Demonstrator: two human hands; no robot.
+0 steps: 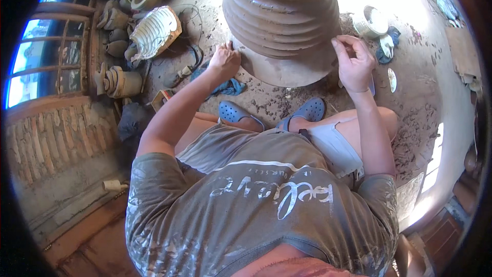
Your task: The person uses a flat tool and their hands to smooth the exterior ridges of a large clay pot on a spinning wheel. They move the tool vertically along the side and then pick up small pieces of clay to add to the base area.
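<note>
Grey shirt (266,210), clay-smeared, fills the lower frame; below it bare knees and two blue clogs (271,115) planted on the dirt floor (420,72).

Big ribbed clay pot (282,20) stands on the floor directly ahead, past the clogs, upper centre. Wall stepped in rounded rings, flared base, wide mouth cut off by the top edge. Surface looks brown, matt.

Left hand (224,60) at the pot's lower left, touching the wall near the base ring. Fingers curled in and pressed together, knuckles toward the camera; cannot tell whether anything is pinched under them.

Right hand (353,61) at the pot's lower right flank, just beside the wall. Fingers bent, thumb and fingertips drawn together as if pinching something small; the thing itself too small to make out. Whether the tips touch the pot: cannot tell.

Around:
- blue rag (225,88) on the floor under the left wrist, near the pot's base.
- white bowl (373,21) right of the pot, with a blue cloth (387,46) next to it.
- ribbed white mould (154,32) left of the pot, tilted.
- row of smaller clay pots (117,20) along the left wall, by a barred window (41,61).
- clay scraps scattered over the floor to the right.
</note>
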